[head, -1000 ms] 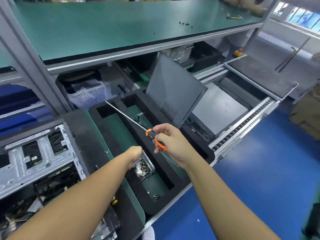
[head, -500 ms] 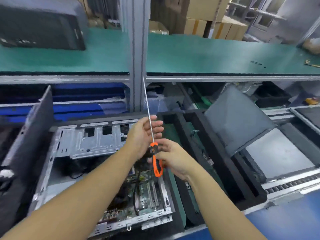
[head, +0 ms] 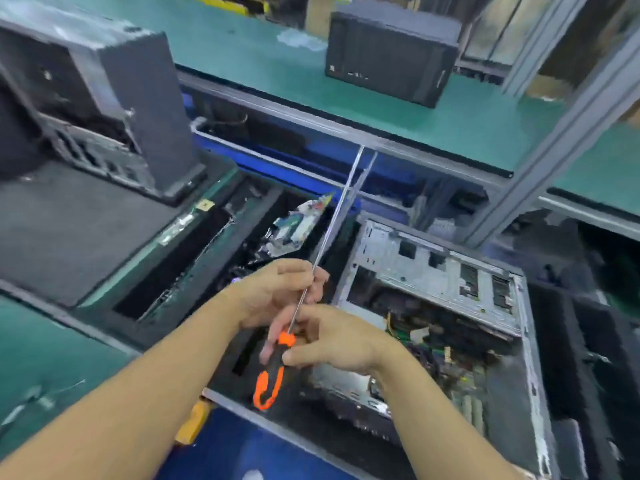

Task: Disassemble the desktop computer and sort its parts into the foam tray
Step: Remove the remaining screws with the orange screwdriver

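While clamping the handle of an orange-and-black screwdriver in the right hand and pinching its shaft with the left hand, poised beside opened desktop computer, lower right, wiring exposed; circuit board in foam tray compartment, centre.

orange-and-black screwdriver handle, silver shaft, grey metal computer case, black foam tray, green mat.

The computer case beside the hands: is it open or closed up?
Open. The computer case lies on its side with no side panel over it, so the circuit board and cables inside show.
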